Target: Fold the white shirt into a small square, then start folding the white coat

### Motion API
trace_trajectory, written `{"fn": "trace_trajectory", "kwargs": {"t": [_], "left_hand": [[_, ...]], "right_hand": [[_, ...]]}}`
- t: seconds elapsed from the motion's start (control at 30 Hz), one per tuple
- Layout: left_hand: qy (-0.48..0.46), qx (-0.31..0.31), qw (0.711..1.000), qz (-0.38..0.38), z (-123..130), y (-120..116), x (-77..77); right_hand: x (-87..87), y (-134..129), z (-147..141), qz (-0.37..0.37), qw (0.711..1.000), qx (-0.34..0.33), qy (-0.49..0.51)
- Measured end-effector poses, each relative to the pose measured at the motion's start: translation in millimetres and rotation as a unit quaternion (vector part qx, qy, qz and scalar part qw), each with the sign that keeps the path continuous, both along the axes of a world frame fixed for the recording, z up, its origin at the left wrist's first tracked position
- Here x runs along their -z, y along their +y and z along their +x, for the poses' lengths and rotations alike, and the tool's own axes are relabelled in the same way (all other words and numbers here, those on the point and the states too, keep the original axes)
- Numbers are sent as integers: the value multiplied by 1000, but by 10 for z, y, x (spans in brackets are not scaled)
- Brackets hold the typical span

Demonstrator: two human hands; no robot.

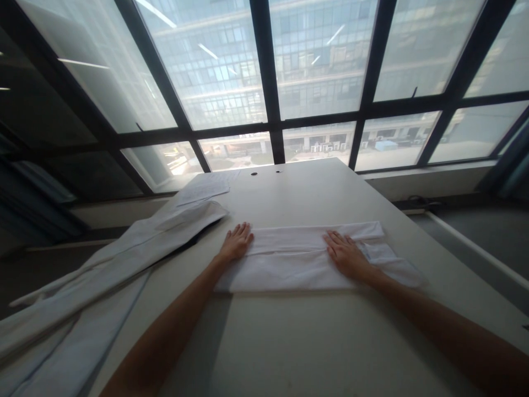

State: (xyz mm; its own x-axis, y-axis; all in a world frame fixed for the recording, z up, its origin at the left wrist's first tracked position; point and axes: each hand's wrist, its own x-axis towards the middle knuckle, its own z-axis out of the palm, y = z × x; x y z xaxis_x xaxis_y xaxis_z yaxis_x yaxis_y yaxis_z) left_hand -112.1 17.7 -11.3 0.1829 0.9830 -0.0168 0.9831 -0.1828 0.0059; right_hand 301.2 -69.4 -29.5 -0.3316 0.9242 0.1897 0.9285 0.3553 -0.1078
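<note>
Lying white cloth (285, 270): one, folded into a long band, placed across the middle of the surface (297, 201); its layers overlap, so I cannot count them.
Left hand (236, 242): one, palm down, its fingers straight and nearly together, resting flat at the left end of the cloth and covering part of that edge.
Right hand (346, 256): one, palm down, its fingers slightly spread, lying flat upon the cloth toward its right end; what is under the palm is hidden.
Forearms (433, 314): two, both bare, cut off at the edges of the view.
Pale fabric pile (165, 240): one, along the left side of the surface; it is cut off at the left and below, and its number of pieces is hard to tell.
Papers (204, 188): white, just beyond the far end of the pile; their exact number is not clear, and any writing is too small to read.
Dark spots (254, 173): two, near the far edge of the surface.
Curtains (28, 204): two, one at each side, both dim and partly outside the view.
</note>
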Motion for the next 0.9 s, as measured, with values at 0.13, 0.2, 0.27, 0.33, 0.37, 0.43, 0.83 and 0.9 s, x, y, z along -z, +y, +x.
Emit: {"fn": "trace_trajectory", "kwargs": {"t": [0.13, 0.2, 0.27, 0.33, 0.37, 0.43, 0.83, 0.9], "left_hand": [[-7, -18, 1000, 14, -121, 38, 78], [-13, -19, 1000, 20, -114, 42, 101], [-15, -17, 999, 23, -103, 39, 110], [-16, -14, 999, 26, -99, 30, 107], [-17, -13, 999, 27, -100, 25, 102], [-17, -11, 999, 27, -100, 14, 89], [-12, -22, 1000, 18, -74, -28, 47], [-13, -29, 999, 15, -76, -47, 45]], "right_hand": [[10, 16, 10, -7, 1000, 2, 5], [-5, 16, 12, -12, 1000, 4, 9], [-26, 9, 11, -18, 1000, 7, 13], [-46, 2, 9, -23, 1000, 9, 17], [-53, -1, 8, -24, 1000, 8, 18], [-61, -2, 8, -24, 999, 7, 21], [-5, 31, 35, -7, 999, -3, 41], [-2, 77, 52, -5, 999, -12, 46]]}}
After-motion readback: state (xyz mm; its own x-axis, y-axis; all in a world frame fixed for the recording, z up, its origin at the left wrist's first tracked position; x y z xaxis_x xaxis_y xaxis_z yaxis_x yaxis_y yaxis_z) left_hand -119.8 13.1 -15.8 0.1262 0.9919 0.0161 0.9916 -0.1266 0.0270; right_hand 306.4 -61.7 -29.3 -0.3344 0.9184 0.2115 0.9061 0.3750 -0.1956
